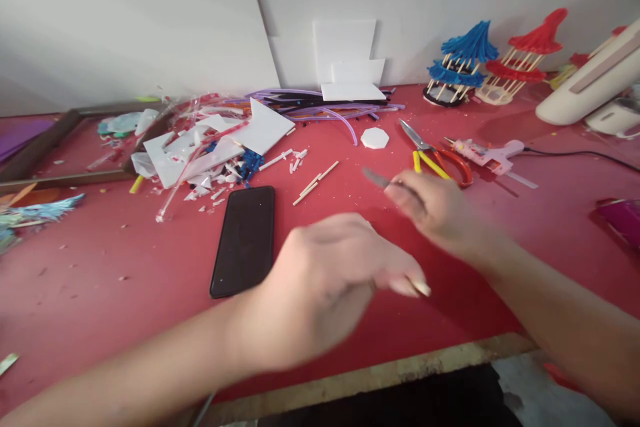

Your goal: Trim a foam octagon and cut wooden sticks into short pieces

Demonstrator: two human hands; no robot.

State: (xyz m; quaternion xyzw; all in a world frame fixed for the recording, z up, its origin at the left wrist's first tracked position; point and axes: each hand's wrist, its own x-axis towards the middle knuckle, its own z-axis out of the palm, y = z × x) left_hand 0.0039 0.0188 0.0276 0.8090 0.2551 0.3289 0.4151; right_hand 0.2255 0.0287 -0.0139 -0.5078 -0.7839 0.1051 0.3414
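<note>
My left hand (330, 280) is above the front of the red table, closed in a pinch on a thin wooden stick (421, 288); only its pale end shows past the fingertips. Further back and to the right, my right hand (435, 210) is wrapped round a knife, its grey blade (376, 178) blurred and pointing left; the handle is hidden by my fingers. Behind the hands, several short wooden sticks (316, 183) lie on the table. A white octagonal foam piece (375, 139) lies flat further back. Scissors (433, 153) with red and yellow handles lie partly open just beyond my right hand.
A black phone (243, 240) lies left of my left hand. Foam scraps (215, 147) and purple and black craft stems (300, 105) are piled behind. At right are a glue gun (487, 155) with its cord, and blue (460, 67) and red (525, 60) roofed stick models.
</note>
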